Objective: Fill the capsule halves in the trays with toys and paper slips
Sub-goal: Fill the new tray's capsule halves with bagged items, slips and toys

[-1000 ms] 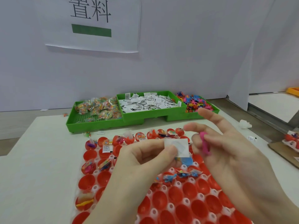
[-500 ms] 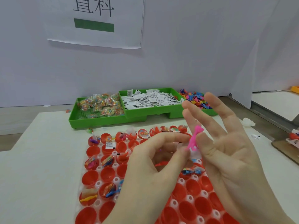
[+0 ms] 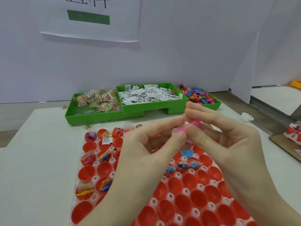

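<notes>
Both hands, L point(image 3: 146, 144) & R point(image 3: 228, 141), pinch pink toy point(image 3: 187, 128) w/ slip point(image 3: 175, 131) above tray point(image 3: 162, 199). Next, I judge: drop into empty half point(image 3: 189, 181) at 6 o'clock.

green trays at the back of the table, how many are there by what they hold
Tray of bagged toys: 1
Tray of paper slips: 1
Tray of loose coloured toys: 1
Total: 3 green trays

Both hands point(image 3: 187, 144) pinch pink toy point(image 3: 189, 127) above capsule tray point(image 3: 162, 207).
</notes>
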### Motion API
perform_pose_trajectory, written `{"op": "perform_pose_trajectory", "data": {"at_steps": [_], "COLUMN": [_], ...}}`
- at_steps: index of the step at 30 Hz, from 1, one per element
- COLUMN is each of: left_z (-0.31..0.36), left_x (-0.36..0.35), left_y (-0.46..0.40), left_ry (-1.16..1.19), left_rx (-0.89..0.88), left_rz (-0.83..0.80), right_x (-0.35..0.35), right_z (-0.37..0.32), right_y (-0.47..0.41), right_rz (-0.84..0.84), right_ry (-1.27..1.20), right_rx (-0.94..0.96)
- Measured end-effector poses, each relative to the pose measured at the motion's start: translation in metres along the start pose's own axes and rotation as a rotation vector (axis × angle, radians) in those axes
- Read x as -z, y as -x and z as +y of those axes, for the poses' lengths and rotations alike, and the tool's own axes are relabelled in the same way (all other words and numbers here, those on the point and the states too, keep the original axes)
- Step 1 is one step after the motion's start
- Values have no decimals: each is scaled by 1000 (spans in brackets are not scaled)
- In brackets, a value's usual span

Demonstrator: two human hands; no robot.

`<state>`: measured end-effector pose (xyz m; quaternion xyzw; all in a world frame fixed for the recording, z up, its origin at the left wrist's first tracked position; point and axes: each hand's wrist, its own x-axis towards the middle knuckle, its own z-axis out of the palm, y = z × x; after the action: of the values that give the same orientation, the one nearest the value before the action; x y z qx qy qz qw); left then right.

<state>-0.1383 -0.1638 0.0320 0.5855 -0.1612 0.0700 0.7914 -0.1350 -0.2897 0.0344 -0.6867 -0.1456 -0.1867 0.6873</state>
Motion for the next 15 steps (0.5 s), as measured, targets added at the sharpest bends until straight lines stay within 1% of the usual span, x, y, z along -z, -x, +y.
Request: {"op": "perform_pose_trajectory", "data": {"at_steps": [6, 10, 13, 15], "left_z": [2, -2, -13, -24], "left_x": [-10, -22, -32, -39], "left_y": [-15, -22, -27, -31], "left_ry": [-64, -89, -102, -144], "left_rx": [19, 94, 132, 120], "left_rz": [-58, -81, -46, -9], "right_x": [27, 41, 51, 59], "right_z": [-4, -5, -1, 8], "right_y": [-17, -22, -22, -22], "right_rz": [-40, -91, -105, -80], "right_ry": [-27, 37, 19, -65], "right_rx": [-206, -192, -206, -305]}}
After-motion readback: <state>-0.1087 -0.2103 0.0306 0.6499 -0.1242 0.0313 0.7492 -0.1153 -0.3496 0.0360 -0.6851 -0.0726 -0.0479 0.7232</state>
